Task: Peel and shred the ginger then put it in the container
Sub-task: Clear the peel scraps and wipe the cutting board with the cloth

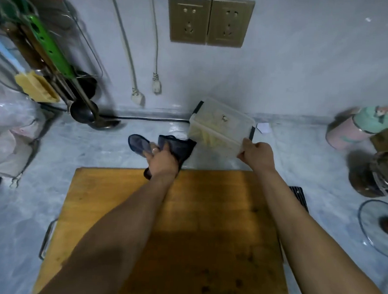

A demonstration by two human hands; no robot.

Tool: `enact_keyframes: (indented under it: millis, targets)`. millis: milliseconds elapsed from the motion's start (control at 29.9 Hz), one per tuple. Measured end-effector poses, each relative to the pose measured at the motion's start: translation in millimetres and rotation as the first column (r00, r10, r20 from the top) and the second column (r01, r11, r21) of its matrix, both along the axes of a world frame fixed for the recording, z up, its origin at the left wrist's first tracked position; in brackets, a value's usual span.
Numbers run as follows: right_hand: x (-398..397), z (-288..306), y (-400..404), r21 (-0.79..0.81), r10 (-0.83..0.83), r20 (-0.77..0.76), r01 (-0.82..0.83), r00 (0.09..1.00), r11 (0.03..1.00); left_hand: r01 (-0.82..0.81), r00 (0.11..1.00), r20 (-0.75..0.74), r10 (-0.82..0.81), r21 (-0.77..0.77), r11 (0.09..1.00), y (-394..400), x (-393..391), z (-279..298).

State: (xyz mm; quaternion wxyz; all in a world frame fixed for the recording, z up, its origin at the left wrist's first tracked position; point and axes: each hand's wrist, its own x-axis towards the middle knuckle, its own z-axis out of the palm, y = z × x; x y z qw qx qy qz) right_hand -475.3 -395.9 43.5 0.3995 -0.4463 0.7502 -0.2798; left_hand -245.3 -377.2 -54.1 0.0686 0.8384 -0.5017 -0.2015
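While both forearms reach out over the one cutting board [184, 225], the right hand [256, 153] pinches the single tilted container [221, 125] holding pale ginger shreds [208, 136]; the left hand [163, 160] grips one dark cloth [177, 147].

Two hands are showing: the left hand [163, 160] near a dark cloth [179, 146], the right hand [256, 153] at one clear container [221, 125]. One wooden cutting board [207, 215] is lying near, two wall sockets [209, 21] are sitting far, and two plugs [146, 92] are hanging left of them. One glass lid [377, 226] is lying right, and one pink bottle [360, 126] is lying far right
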Motion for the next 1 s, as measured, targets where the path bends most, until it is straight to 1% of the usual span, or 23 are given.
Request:
enact_keyframes:
  millis: [33,100,134,167,200,234,301,334,367,401,468,501,568,635,701,768,835,868,902,935,1002]
  targets:
    - [-4.0,0.2,0.3,-0.007,-0.005,0.013,0.005,1.000,1.000,0.136,0.990,-0.017,-0.137,-0.040,0.990,3.7,-27.5,1.0]
    - [-9.1,2.5,0.7,-0.010,-0.014,0.048,0.015,0.999,1.000,0.406,0.905,-0.074,-0.418,-0.135,0.904,12.4,-65.9,-0.6]
    - [-11.8,4.6,0.4,-0.015,-0.024,0.057,0.025,0.998,1.000,0.493,0.855,-0.101,-0.508,-0.147,0.858,8.6,-65.5,-3.5]
    - [-15.0,6.4,0.3,-0.023,-0.034,0.057,0.035,0.998,0.999,0.536,0.825,-0.116,-0.553,-0.145,0.831,2.9,-54.6,-3.4]
    - [-18.3,8.3,0.9,-0.032,-0.046,0.061,0.048,0.997,0.998,0.542,0.822,-0.116,-0.557,-0.136,0.829,-3.2,-36.3,-7.1]
    - [-22.0,8.9,1.7,-0.041,-0.059,0.073,0.062,0.996,0.997,0.503,0.851,-0.099,-0.515,-0.122,0.855,-5.9,-16.2,-8.9]
    - [-27.2,8.6,4.7,-0.048,-0.085,0.092,0.090,0.992,0.995,0.329,0.941,-0.041,-0.335,-0.113,0.938,-2.4,11.6,-13.0]
    - [-27.5,8.7,6.5,-0.049,-0.091,0.089,0.095,0.992,0.994,0.265,0.963,-0.029,-0.269,-0.096,0.959,2.0,9.4,-13.3]
    - [-26.0,7.9,7.2,-0.048,-0.089,0.081,0.093,0.993,0.995,0.269,0.961,-0.044,-0.274,-0.091,0.959,5.1,-3.8,-9.0]
    - [-22.5,7.6,7.0,-0.047,-0.083,0.072,0.087,0.994,0.995,0.327,0.940,-0.073,-0.334,-0.096,0.940,6.1,-21.6,-5.8]
    - [-12.0,7.0,5.2,-0.043,-0.066,0.081,0.070,0.994,0.997,0.467,0.842,-0.246,-0.480,-0.116,0.877,5.0,-51.8,0.3]
    - [-6.7,6.1,3.7,-0.044,-0.064,0.101,0.068,0.993,0.997,0.490,0.801,-0.330,-0.500,-0.120,0.863,4.0,-60.3,10.2]
    - [2.4,5.6,2.2,-0.045,-0.060,0.124,0.066,0.990,0.997,0.424,0.778,-0.463,-0.425,-0.112,0.899,-1.4,-54.5,18.5]
    - [8.8,5.8,2.7,-0.057,-0.038,0.108,0.044,0.993,0.997,0.237,0.776,-0.566,-0.278,-0.148,0.960,1.9,-32.1,27.2]
    - [14.0,4.7,2.5,-0.062,-0.004,0.078,0.009,0.997,0.998,0.011,0.721,-0.671,-0.171,-0.235,0.972,14.3,-6.7,34.7]
    - [22.2,2.1,1.4,-0.056,0.021,0.064,-0.017,0.998,0.998,-0.214,0.637,-0.767,-0.071,-0.265,0.940,23.7,18.2,44.0]
    - [35.1,0.3,1.3,-0.073,0.062,0.040,-0.059,0.997,0.996,-0.407,0.492,-0.869,0.047,-0.182,0.895,26.8,38.6,59.4]
    - [42.9,0.2,1.9,-0.086,0.091,0.033,-0.088,0.995,0.992,-0.463,0.406,-0.909,0.096,-0.114,0.879,26.4,47.6,63.8]
    - [51.8,-0.2,2.6,-0.093,0.120,0.032,-0.117,0.992,0.989,-0.472,0.349,-0.930,0.116,-0.068,0.879,26.0,55.2,70.6]
    - [62.2,0.7,4.0,-0.092,0.152,0.030,-0.148,0.988,0.985,-0.447,0.324,-0.938,0.122,-0.038,0.894,25.3,61.2,75.1]
    - [84.7,1.4,5.5,-0.094,0.229,0.007,-0.228,0.973,0.969,-0.386,0.341,-0.931,0.129,-0.013,0.922,26.3,70.0,78.7]
